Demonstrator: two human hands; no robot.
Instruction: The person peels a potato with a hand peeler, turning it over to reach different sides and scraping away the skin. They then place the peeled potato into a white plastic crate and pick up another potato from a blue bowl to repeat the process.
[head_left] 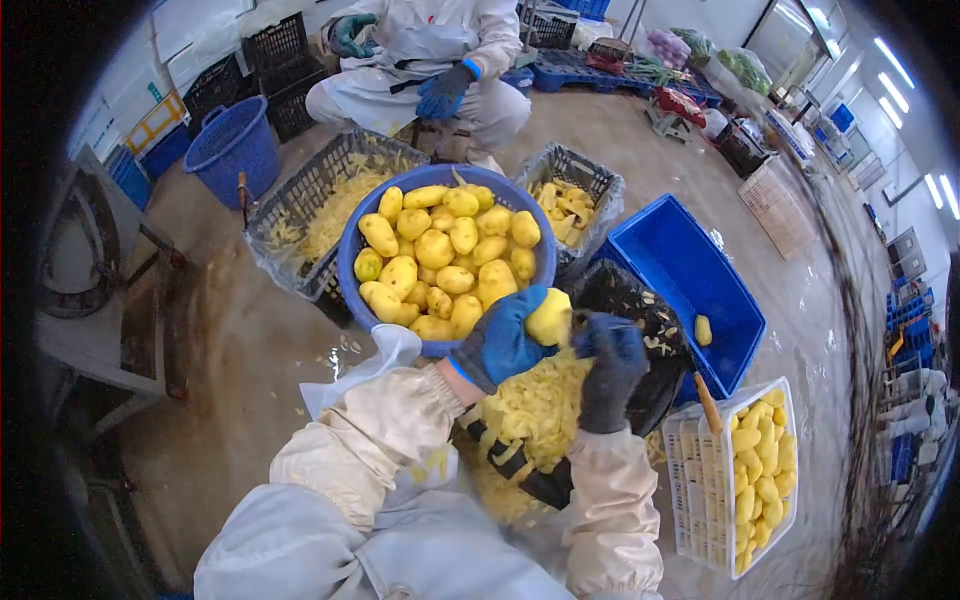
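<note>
My left hand [508,343], in a blue glove, is wrapped round a yellow potato [549,317]. Close against the potato's right side is my right hand [610,365], in a dark glove, its fingers curled and blurred; whatever it grips is too small to make out. Below both hands lies a heap of thin yellow peelings [538,410]. A round blue tub [348,262] full of potatoes stands just beyond my left hand. Black plastic with scraps on it [645,318] lies to the right of my right hand.
A blue bin [668,250] holding one potato and a white crate [700,490] of peeled potatoes stand at right. Behind the tub are two lined crates with peelings [335,205] and potato pieces [565,208]. A seated co-worker [425,60] is ahead. Metal stand [100,330] at left.
</note>
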